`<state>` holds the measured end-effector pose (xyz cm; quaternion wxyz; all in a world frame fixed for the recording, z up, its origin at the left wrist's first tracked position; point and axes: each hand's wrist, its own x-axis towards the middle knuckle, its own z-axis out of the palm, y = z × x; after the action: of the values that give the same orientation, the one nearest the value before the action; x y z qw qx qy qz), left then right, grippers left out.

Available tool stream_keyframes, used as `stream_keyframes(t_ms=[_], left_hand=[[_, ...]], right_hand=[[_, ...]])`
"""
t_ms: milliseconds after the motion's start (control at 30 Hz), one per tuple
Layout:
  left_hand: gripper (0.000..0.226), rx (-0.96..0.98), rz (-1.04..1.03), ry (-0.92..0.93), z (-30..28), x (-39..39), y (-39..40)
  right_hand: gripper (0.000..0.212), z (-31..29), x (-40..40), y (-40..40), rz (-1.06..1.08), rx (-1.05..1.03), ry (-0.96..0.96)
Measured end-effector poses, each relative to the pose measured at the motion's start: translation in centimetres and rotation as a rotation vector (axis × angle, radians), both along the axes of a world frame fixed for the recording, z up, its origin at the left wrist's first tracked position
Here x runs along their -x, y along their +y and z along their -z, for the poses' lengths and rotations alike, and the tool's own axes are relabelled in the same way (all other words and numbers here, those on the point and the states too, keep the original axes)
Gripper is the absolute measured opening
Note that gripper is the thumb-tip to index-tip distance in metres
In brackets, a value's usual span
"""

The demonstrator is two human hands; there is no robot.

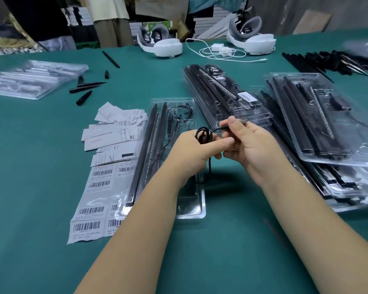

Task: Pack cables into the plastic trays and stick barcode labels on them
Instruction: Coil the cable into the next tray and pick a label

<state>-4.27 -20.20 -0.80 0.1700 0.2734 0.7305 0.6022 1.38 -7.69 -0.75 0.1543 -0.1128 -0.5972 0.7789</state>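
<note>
Both hands are holding a thin black cable [204,135] just above the open tray [191,211], which is lying on the green worktop [40,251] directly beneath and slightly left of them. The left hand [191,153] is pinching the coiled loops between thumb and fingers, with a loose tail hanging down from it towards the tray's near end. The right hand [245,143] is gripping the cable's free end, fingers curled round it, and is sitting a little right of the tray, over the edge of the packed trays [327,128].

The tray's long axis is running away from the person, leaning slightly right at the far end; long black rods are already filling its left channels. The free pockets are lying on its right side, so the coil looks set to go straight down and a touch forward. The left hand, being over the tray, is the nearer one for that drop. The label sheet [91,211] is waiting just left of the tray, its edge tucked under it.
</note>
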Motion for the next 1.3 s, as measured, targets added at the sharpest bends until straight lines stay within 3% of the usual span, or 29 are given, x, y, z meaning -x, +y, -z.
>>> stream_keyframes(t_ms=[100, 200, 333, 467, 667, 800, 967, 1133, 1300], left_hand=[[0.019, 0.022, 0.026, 0.045, 0.0, 0.0, 0.1], [0.035, 0.069, 0.020, 0.096, 0.0, -0.5, 0.4], [0.046, 0.007, -0.004, 0.058, 0.0, -0.7, 0.7], [0.039, 0.014, 0.072, 0.054, 0.2, -0.3, 0.3], [0.033, 0.035, 0.038, 0.063, 0.3, -0.4, 0.5], [0.037, -0.164, -0.070, -0.167, 0.0, -0.1, 0.3], [0.043, -0.260, -0.107, -0.268, 0.0, 0.3, 0.1], [0.037, -0.255, -0.192, -0.201, 0.6, 0.7, 0.3], [0.026, -0.263, -0.365, -0.208, 0.8, 0.5, 1.0]], right_hand=[[0.024, -0.3, -0.2, 0.0, -0.040, -0.126, -0.004], [0.027, -0.5, -0.6, -0.4, -0.019, -0.260, 0.037], [0.014, -0.6, -0.8, -0.1, 0.022, -0.047, 0.164], [0.018, -0.8, -0.9, 0.0, 0.014, 0.086, 0.271], [0.018, -0.7, -0.8, 0.5, -0.034, 0.261, 0.263], [0.024, -0.6, -0.7, 0.1, -0.071, 0.099, 0.158], [0.018, -0.4, -0.8, -0.4, -0.061, -0.096, 0.058], [0.029, -0.4, -1.1, -1.6, -0.107, -0.274, 0.124], [0.032, -0.2, -1.0, -2.0, -0.038, -0.498, 0.055]])
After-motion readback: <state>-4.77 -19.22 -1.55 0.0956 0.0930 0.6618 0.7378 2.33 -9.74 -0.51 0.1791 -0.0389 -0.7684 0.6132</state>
